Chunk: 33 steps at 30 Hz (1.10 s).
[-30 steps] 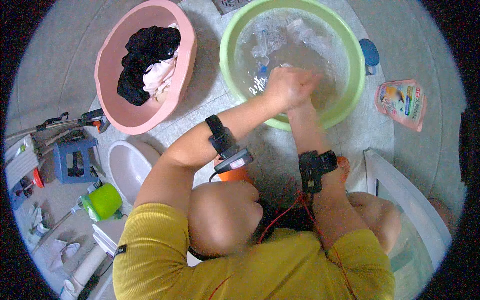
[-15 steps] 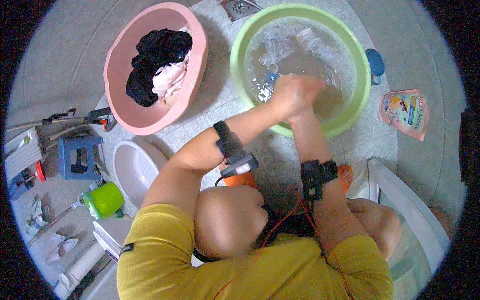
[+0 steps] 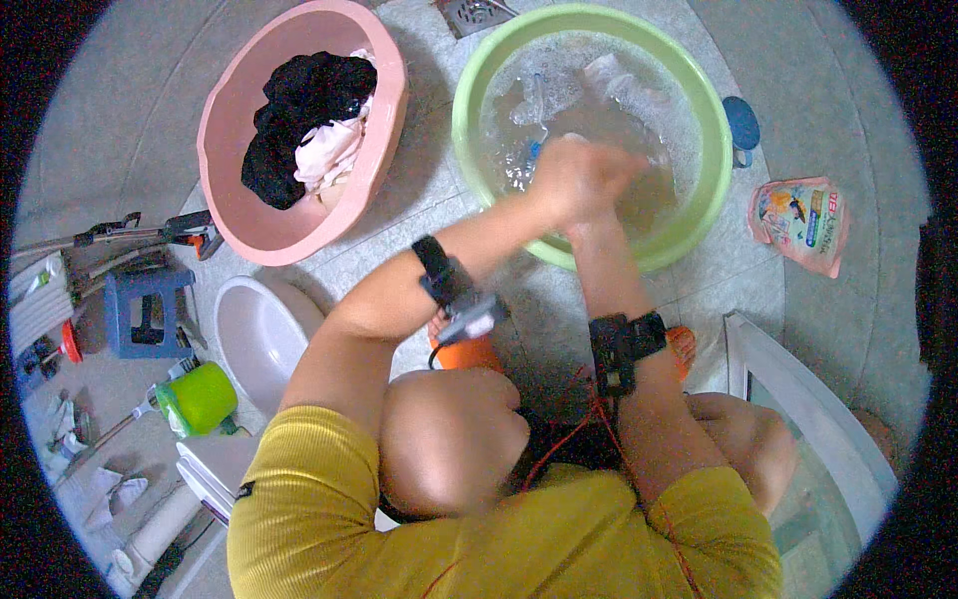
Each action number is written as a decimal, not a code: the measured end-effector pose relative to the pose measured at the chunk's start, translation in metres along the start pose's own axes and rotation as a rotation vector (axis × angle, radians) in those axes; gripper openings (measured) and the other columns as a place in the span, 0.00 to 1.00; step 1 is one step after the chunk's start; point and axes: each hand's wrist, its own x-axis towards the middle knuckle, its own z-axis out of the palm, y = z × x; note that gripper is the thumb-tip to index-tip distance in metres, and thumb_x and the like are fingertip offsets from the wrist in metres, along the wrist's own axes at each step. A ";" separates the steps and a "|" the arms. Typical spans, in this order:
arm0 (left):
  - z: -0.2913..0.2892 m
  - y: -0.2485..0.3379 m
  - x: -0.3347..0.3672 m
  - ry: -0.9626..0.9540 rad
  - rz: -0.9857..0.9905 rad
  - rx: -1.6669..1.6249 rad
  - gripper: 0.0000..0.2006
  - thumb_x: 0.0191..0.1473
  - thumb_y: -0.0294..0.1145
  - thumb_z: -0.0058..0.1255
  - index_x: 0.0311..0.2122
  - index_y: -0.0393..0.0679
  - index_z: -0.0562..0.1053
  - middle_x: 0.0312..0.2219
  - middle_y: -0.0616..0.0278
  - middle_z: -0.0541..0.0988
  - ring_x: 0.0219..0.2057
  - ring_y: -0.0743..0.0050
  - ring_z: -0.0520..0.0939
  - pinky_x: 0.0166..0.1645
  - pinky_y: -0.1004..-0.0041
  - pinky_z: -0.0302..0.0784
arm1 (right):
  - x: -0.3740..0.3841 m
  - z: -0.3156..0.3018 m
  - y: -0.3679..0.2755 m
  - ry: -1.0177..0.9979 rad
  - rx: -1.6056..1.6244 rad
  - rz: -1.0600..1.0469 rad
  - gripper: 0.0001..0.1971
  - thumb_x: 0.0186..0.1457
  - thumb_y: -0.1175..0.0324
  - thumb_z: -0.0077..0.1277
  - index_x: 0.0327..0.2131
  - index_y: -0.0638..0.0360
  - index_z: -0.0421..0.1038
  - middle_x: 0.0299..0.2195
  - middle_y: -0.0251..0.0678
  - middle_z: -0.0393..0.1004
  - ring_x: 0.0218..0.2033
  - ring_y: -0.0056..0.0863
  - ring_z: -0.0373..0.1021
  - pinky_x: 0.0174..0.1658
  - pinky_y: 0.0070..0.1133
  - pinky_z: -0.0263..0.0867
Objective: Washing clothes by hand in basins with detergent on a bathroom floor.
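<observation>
My left hand (image 3: pixel 567 178) and my right hand (image 3: pixel 602 188) are pressed together over the near side of a light green basin (image 3: pixel 466 150). Both look curled closed, with the fingers blurred; anything between them is hidden. Cloudy, brownish soapy water (image 3: pixel 644 120) fills the basin under them. Pale, wet, see-through material (image 3: pixel 624 85) lies at the far side of the water, and a small blue piece (image 3: pixel 536 150) shows just left of my hands. Black straps with small devices are worn on both forearms.
On the left, a pink tub (image 3: pixel 225 150) holds black clothes (image 3: pixel 309 95) and light pink cloth (image 3: pixel 329 155). Nearby are a pale basin (image 3: pixel 261 329), blue stool (image 3: pixel 150 314) and green bucket (image 3: pixel 205 399). A blue brush-like object (image 3: pixel 741 125) and pink pouch (image 3: pixel 801 225) lie right; a floor drain (image 3: pixel 474 14) is at the back.
My hands stay together over the basin and have shifted only slightly, with more blur at the fingers now. The whole view has moved a little; the tubs and clothes stay as they were.
</observation>
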 end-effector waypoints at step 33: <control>-0.017 -0.061 0.016 0.095 -0.257 0.012 0.05 0.36 0.36 0.43 0.18 0.49 0.68 0.15 0.57 0.70 0.16 0.60 0.71 0.21 0.66 0.66 | -0.004 0.036 -0.004 0.381 -0.594 0.085 0.09 0.46 0.61 0.35 0.30 0.53 0.60 0.19 0.25 0.63 0.19 0.18 0.62 0.16 0.15 0.58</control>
